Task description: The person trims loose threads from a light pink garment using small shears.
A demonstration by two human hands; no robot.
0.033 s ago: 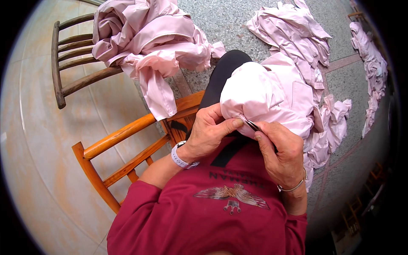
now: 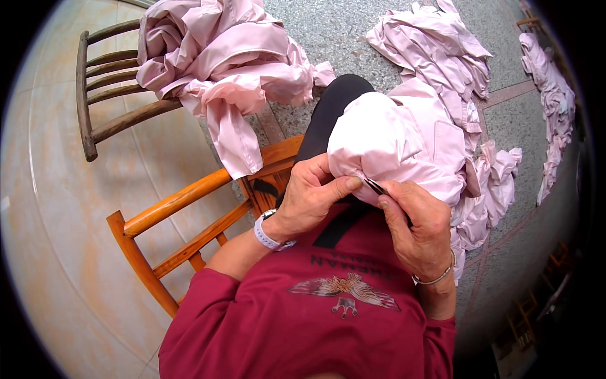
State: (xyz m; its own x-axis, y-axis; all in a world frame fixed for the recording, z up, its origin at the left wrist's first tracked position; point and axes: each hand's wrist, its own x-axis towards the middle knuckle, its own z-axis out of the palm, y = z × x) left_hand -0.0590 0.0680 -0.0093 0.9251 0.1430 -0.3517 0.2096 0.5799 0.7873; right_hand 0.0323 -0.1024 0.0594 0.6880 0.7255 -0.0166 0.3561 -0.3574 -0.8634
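Note:
A pale pink garment (image 2: pixel 379 132) with a stitched pocket lies bunched over my lap and dark-trousered knee. At its near edge, my left hand (image 2: pixel 314 189) pinches a gathered fold between thumb and fingers. Close beside it, my right hand (image 2: pixel 416 215) is closed around small dark thread snips (image 2: pixel 375 186). Their narrow pointed tips rest at the fold, right by my left thumb. Most of the snips is hidden inside my right hand, and any thread at the tips is too small to make out.
More pink garments (image 2: pixel 221 50) are heaped over a dark wooden chair (image 2: pixel 88 95) at the far left. Other pink garments (image 2: pixel 435 50) lie on the grey speckled floor (image 2: pixel 322 31) ahead and along the right. An orange wooden chair (image 2: pixel 177 199) stands at my left side.

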